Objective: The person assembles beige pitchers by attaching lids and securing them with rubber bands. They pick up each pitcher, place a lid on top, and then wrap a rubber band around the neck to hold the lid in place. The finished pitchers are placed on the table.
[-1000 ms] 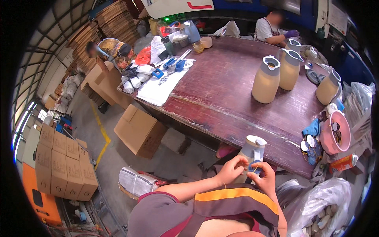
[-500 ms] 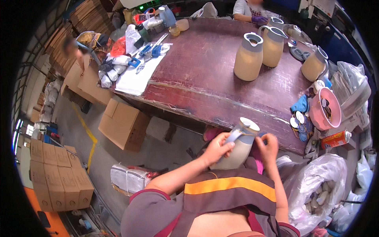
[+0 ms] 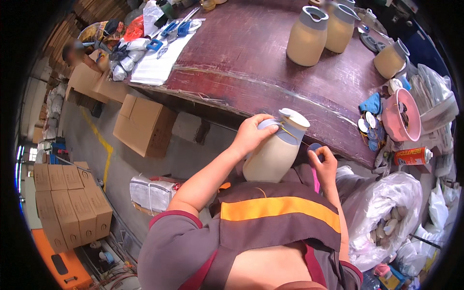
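Note:
A beige thermos jug (image 3: 270, 157) with a grey-blue collar and white lid rests, tilted, against my lap at the table's near edge. My left hand (image 3: 253, 134) is closed around its handle, thumb on top. A thin yellow elastic cord (image 3: 291, 134) loops around the collar and stretches toward my right hand (image 3: 325, 164). Between the fingertips of that hand is a dark blue round tag (image 3: 315, 146). Several similar tags (image 3: 372, 128), some showing white faces, lie in a pile to the right.
More jugs (image 3: 306, 43) stand on the dark red table (image 3: 232, 53) at the far right. Beside the tags are a pink basket (image 3: 389, 116) and an orange-red can (image 3: 413, 156). A clear plastic bag (image 3: 360, 205) is at my right, a cardboard box (image 3: 135, 125) at left.
My right hand now sits a little apart from the jug's collar, with the blue tag plainly visible. The jug leans more to the right. The whole view has shifted, with the table higher in it.

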A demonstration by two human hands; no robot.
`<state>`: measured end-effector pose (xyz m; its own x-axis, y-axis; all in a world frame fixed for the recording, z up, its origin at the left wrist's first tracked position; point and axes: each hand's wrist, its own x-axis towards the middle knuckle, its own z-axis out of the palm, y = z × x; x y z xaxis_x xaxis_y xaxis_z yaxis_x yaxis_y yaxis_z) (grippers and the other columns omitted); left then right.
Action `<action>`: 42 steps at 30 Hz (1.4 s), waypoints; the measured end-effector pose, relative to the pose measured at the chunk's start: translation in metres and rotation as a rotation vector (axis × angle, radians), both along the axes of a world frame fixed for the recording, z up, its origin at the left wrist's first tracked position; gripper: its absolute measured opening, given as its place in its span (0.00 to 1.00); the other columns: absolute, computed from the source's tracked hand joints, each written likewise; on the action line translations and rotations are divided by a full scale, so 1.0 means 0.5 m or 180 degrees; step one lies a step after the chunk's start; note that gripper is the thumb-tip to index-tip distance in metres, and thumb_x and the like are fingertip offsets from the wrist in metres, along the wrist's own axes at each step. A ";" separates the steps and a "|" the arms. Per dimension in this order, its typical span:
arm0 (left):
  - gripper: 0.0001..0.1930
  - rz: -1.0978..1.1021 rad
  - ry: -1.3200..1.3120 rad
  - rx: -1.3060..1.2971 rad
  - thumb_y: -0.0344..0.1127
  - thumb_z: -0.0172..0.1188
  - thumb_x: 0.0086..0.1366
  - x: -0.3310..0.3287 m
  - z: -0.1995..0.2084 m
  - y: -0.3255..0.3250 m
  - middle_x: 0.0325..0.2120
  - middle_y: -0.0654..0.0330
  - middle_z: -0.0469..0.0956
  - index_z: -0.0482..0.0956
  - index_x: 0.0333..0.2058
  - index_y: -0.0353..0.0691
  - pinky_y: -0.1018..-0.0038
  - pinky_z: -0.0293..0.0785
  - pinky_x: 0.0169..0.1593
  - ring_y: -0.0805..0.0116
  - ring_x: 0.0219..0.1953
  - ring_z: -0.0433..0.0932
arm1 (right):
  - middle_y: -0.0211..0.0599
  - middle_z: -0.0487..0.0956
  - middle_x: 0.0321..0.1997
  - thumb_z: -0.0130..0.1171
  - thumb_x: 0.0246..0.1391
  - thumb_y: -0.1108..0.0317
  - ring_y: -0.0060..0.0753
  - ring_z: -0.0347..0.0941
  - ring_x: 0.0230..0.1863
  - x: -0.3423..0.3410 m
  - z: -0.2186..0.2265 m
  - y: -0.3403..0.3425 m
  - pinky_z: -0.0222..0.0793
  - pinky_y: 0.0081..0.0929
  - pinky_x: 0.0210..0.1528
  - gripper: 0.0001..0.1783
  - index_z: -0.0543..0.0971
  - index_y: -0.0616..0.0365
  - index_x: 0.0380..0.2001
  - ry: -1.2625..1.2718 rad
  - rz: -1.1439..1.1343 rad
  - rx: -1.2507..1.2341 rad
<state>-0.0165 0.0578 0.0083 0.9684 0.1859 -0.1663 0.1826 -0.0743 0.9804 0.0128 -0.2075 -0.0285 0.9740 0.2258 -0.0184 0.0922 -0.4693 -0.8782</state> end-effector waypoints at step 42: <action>0.13 0.0104 0.0574 0.0137 0.33 0.55 0.64 -0.024 -0.145 0.219 0.35 0.60 0.80 0.75 0.45 0.33 0.75 0.74 0.43 0.74 0.37 0.78 | 0.44 0.79 0.41 0.59 0.53 0.62 0.47 0.77 0.41 0.590 0.241 0.286 0.71 0.42 0.41 0.29 0.66 0.48 0.59 -0.1956 0.0061 -0.1683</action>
